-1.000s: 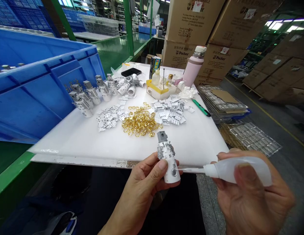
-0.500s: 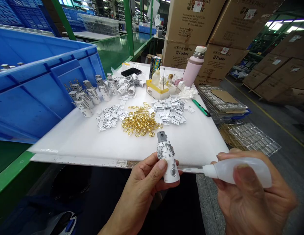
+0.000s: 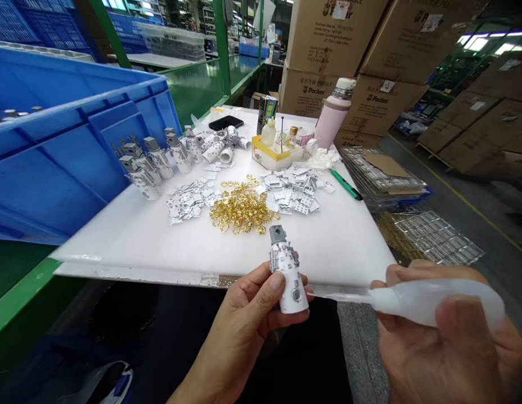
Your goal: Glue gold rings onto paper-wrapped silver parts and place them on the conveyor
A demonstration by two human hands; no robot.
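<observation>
My left hand (image 3: 252,314) is closed round a small white model cylinder (image 3: 289,275) with grey raised details and a grey block on top, held nearly upright at the table's front edge. In my right hand (image 3: 449,342) is a translucent squeeze bottle (image 3: 429,302), lying sideways. Its long thin nozzle points left, the tip just right of the cylinder's lower part; I cannot tell whether they touch. Beyond the cylinder lies a heap of gold rings (image 3: 241,209). Small grey-white flat parts lie in a left pile (image 3: 189,201) and a right pile (image 3: 292,189).
Several similar model cylinders (image 3: 179,154) stand and lie at the back left, near a large blue crate (image 3: 130,123). Behind the piles are a yellow-edged tray (image 3: 264,160) of small bottles, a pink flask (image 3: 331,118), a phone (image 3: 226,123) and a green cutter (image 3: 345,184). Cartons (image 3: 328,39) are stacked behind.
My right hand has moved right with the squeeze bottle, drawing the nozzle slightly away from the cylinder. My left hand and the cylinder have barely moved.
</observation>
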